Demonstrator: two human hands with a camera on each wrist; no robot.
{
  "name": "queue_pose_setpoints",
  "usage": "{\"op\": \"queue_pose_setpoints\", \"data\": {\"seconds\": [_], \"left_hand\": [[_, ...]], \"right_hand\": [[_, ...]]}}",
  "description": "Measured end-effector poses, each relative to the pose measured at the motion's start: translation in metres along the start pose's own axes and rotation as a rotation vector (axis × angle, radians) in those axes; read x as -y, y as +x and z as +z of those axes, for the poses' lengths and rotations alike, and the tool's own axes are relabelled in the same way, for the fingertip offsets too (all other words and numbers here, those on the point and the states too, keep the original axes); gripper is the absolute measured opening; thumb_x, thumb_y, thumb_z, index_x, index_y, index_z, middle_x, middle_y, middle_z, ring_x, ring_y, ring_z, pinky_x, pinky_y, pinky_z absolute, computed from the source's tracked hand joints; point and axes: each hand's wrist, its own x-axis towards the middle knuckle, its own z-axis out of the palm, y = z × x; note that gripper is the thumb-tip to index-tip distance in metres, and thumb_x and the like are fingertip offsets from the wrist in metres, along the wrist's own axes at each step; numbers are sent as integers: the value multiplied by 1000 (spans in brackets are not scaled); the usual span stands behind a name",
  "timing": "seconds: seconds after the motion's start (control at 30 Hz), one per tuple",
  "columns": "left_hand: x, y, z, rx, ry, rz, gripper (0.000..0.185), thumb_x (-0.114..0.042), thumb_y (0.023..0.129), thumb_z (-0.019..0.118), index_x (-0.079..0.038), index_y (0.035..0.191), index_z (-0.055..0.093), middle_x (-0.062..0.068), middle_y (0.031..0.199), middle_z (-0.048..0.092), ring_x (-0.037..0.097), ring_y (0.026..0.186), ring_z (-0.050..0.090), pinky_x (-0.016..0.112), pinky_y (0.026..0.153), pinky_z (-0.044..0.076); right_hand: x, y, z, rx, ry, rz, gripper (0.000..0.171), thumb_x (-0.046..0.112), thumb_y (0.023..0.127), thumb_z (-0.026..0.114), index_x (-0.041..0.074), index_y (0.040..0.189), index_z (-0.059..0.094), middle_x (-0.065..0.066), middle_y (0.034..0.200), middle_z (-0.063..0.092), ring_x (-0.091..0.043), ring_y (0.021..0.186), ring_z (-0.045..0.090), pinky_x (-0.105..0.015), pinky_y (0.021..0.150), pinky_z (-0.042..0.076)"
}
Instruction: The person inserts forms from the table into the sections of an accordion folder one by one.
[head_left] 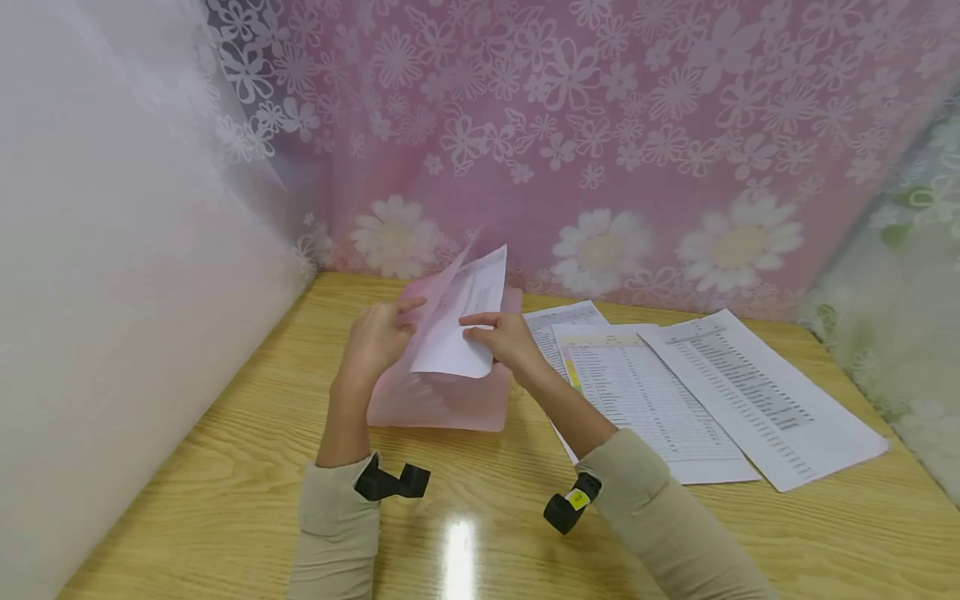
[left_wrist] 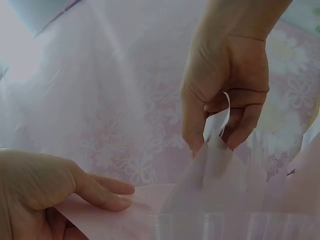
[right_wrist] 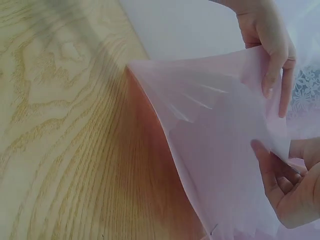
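A translucent pink folder (head_left: 442,408) lies opened on the table, its cover lifted. My left hand (head_left: 375,337) pinches the edge of that raised pink cover (left_wrist: 145,200) between thumb and fingers. To the right of it, my right hand (head_left: 513,340) pinches the right side of a white printed sheet (head_left: 461,354), which stands tilted between the folder's leaves. In the left wrist view the sheet's edge curls up in the right hand's grip, and clear plastic sleeves (left_wrist: 230,227) show below. The pink plastic (right_wrist: 210,115) covers much of the sheet in the right wrist view.
Three printed pages lie overlapping right of the folder: one partly covered page (head_left: 566,315), a table with coloured cells (head_left: 652,400) and a rightmost list (head_left: 765,400). A white wall (head_left: 150,250) borders the left; a pink flowered curtain (head_left: 525,192) hangs behind.
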Motion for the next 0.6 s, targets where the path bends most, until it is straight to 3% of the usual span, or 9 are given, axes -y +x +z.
{"op": "queue_pose_setpoints", "data": {"seconds": [0.23,0.6], "left_hand": [[-4,0,3,18,-21,-1,40,0,83,61,-8,123,61,14,108,63,10,43,27,24,42,27],[-5,0,4,30,-25,2,40,-1,84,61,-8,123,60,13,89,64,10,44,26,25,43,26]], "right_hand": [[-1,2,17,-2,-31,-9,25,10,83,64,3,106,69,-12,90,65,-14,61,59,-26,50,49],[-4,-3,33,10,-106,-69,25,11,84,63,2,107,68,-7,81,68,-5,39,34,-18,39,34]]}}
